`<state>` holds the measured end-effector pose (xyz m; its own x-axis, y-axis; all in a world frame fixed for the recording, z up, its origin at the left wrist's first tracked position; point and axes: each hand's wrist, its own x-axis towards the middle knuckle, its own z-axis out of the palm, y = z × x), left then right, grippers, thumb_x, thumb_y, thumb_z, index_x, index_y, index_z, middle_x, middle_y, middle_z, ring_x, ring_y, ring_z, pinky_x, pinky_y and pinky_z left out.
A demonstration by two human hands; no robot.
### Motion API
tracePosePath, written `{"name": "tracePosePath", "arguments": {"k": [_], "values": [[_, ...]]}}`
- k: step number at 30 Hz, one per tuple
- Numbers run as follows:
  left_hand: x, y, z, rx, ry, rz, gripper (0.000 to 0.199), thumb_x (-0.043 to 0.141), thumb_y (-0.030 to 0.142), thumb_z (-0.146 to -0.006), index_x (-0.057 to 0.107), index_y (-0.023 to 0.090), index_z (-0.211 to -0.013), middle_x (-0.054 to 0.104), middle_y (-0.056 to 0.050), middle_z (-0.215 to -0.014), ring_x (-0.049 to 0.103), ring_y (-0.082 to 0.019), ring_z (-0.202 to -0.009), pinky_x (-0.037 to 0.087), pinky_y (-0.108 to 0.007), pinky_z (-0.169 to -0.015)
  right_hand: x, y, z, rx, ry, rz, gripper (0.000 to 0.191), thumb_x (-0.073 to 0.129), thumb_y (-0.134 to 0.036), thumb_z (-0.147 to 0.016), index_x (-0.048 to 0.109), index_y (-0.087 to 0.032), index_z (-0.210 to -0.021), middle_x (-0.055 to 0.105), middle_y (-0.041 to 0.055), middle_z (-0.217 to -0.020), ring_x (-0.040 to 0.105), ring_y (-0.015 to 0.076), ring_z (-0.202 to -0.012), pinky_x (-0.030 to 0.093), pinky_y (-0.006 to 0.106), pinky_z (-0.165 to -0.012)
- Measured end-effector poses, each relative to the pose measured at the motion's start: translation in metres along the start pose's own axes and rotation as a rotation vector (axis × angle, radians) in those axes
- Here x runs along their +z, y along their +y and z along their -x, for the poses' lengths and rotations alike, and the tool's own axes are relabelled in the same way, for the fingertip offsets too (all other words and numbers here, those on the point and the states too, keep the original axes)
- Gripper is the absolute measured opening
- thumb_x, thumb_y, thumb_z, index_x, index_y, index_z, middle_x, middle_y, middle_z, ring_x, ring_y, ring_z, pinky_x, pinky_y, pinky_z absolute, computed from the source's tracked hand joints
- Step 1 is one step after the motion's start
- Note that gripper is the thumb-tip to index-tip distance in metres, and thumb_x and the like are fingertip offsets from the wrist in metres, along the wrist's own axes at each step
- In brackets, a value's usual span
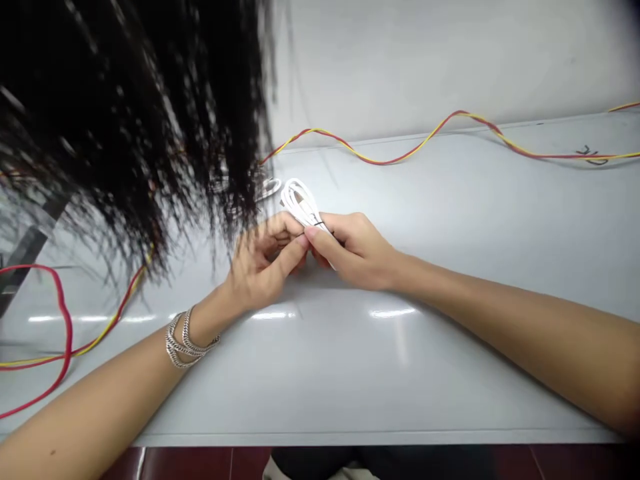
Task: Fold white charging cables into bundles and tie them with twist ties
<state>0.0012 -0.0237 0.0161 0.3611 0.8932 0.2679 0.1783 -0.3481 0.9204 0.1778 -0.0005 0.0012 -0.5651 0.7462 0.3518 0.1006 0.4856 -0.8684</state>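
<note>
A bundle of white cable (pixel 299 202) is coiled into a narrow loop, and both hands grip its lower end at the middle of the table. My right hand (pixel 353 251) pinches the coil between thumb and fingers. My left hand (pixel 263 261) closes on it from the other side, its fingertips against my right hand's. A thin black tie (pixel 318 224) shows on the coil just above my right thumb. The fingers hide the coil's lower part. Silver chain bracelets (pixel 187 340) circle my left wrist.
Dark hair (pixel 125 120) hangs across the upper left of the view. A twisted red-and-yellow wire (pixel 450 137) runs along the table's back edge, and another (pixel 67 333) loops at the left. A white curved piece (pixel 271 187) lies partly behind the hair.
</note>
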Motion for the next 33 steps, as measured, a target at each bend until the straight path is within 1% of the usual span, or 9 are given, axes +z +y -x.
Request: {"name": "tracePosePath", "arguments": {"k": [3,7,12,16,19,22,27,30,33], "values": [[0.000,0.001,0.000,0.002,0.010,-0.009,0.027,0.057,0.037,-0.093,0.056,0.016,-0.077,0.059,0.001,-0.059,0.052,-0.008,-0.050,0.042,-0.020,-0.047,0.000,0.000,0.000,-0.012,0.018,-0.006,0.043,0.043,-0.041,-0.101,0.059,-0.015,-0.070,0.059,-0.0024,-0.063,0.045,0.0064,-0.054,0.036,0.020,-0.057],[0.000,0.001,0.001,0.022,0.021,-0.033,0.027,0.056,0.038,-0.094,0.056,0.016,-0.078,0.058,0.001,-0.059,0.053,-0.008,-0.051,0.044,-0.022,-0.050,-0.001,-0.002,0.002,-0.076,0.021,-0.002,0.041,0.042,-0.038,-0.101,0.061,-0.015,-0.073,0.060,-0.0025,-0.066,0.046,0.0059,-0.055,0.037,0.021,-0.058],[0.001,0.001,0.002,0.101,-0.003,-0.039,0.028,0.055,0.036,-0.094,0.059,0.017,-0.074,0.058,0.000,-0.060,0.053,-0.010,-0.054,0.043,-0.024,-0.051,-0.002,-0.006,0.005,-0.087,0.021,0.021,0.041,0.041,-0.039,-0.102,0.063,-0.016,-0.076,0.060,-0.0012,-0.067,0.046,0.0075,-0.055,0.037,0.023,-0.056],[0.002,0.002,0.002,0.146,-0.010,-0.032,0.030,0.054,0.032,-0.095,0.058,0.017,-0.069,0.057,0.000,-0.059,0.053,-0.010,-0.055,0.042,-0.025,-0.052,-0.004,-0.008,0.004,-0.093,0.011,-0.001,0.036,0.042,-0.031,-0.101,0.065,-0.016,-0.078,0.062,-0.0013,-0.070,0.048,0.0071,-0.056,0.038,0.023,-0.056],[0.002,0.003,0.000,0.143,-0.009,-0.039,0.031,0.052,0.026,-0.096,0.056,0.017,-0.067,0.057,0.000,-0.058,0.052,-0.009,-0.054,0.042,-0.024,-0.051,-0.004,-0.009,0.002,-0.061,-0.023,-0.031,0.035,0.042,-0.027,-0.101,0.065,-0.016,-0.076,0.063,-0.0017,-0.072,0.049,0.0065,-0.057,0.040,0.022,-0.058],[0.002,0.003,-0.001,0.113,0.012,-0.050,0.034,0.054,0.028,-0.096,0.055,0.016,-0.063,0.057,0.001,-0.057,0.053,-0.008,-0.052,0.042,-0.023,-0.049,-0.004,-0.009,-0.001,0.003,-0.049,-0.049,0.039,0.042,-0.032,-0.102,0.064,-0.016,-0.074,0.063,-0.0006,-0.071,0.052,0.0082,-0.060,0.041,0.023,-0.059],[0.004,0.004,-0.004,0.087,0.034,-0.031,0.035,0.059,0.032,-0.093,0.058,0.015,-0.062,0.056,0.001,-0.052,0.053,-0.008,-0.048,0.040,-0.022,-0.045,-0.003,-0.009,-0.002,0.045,-0.052,-0.042,0.045,0.040,-0.039,-0.102,0.064,-0.016,-0.072,0.062,-0.0002,-0.068,0.053,0.0093,-0.062,0.041,0.023,-0.058],[0.003,0.001,-0.004,0.086,0.033,-0.025,0.035,0.061,0.031,-0.093,0.058,0.014,-0.062,0.056,0.001,-0.051,0.052,-0.006,-0.047,0.039,-0.020,-0.042,-0.003,-0.010,-0.002,0.052,-0.051,-0.066,0.045,0.038,-0.034,-0.102,0.064,-0.016,-0.071,0.061,-0.0005,-0.068,0.054,0.0093,-0.063,0.041,0.023,-0.057],[-0.001,-0.005,-0.004,0.111,0.010,0.010,0.029,0.059,0.026,-0.094,0.060,0.015,-0.067,0.057,0.002,-0.053,0.051,-0.006,-0.047,0.039,-0.020,-0.040,-0.001,-0.010,-0.004,0.039,-0.039,-0.105,0.042,0.040,-0.028,-0.102,0.064,-0.016,-0.070,0.061,-0.0018,-0.068,0.054,0.0080,-0.064,0.041,0.022,-0.059]]}}
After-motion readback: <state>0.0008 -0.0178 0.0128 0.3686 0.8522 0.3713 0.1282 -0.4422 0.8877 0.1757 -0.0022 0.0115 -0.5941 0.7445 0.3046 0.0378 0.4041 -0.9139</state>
